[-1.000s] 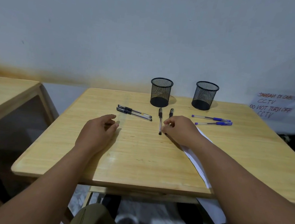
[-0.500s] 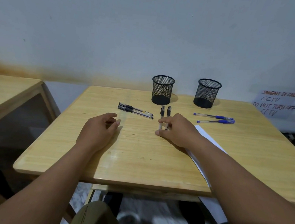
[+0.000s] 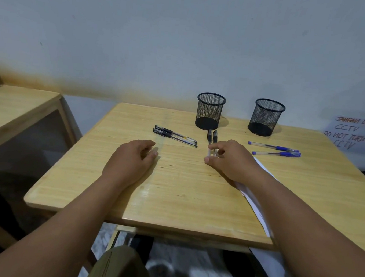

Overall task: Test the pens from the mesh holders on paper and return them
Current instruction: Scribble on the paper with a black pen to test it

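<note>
- Both hands are low over the worktop (image 3: 183,196).
- The right hand (image 3: 230,162) has its fingers curled on two black pens (image 3: 212,138) that lie side by side, just in front of the left mesh holder (image 3: 210,111). It seems to pinch them, but I cannot tell if they are off the wood yet.
- The left hand (image 3: 131,162) rests loose on the wood and holds nothing.
- Two more black pens (image 3: 175,135) lie together, a bit left of the holders.
- Two blue pens (image 3: 275,149) lie to the right, in front of the right mesh holder (image 3: 266,117).
- Both holders stand up near the wall, and no pens stick out of them.
- White paper (image 3: 257,202) lies under the right arm. I cannot see any pen marks on it.
- So all six pens are out. I cannot tell if they have been tested.
- I think what is left is to put the pens back, and the pair under the right hand may be first.
</note>
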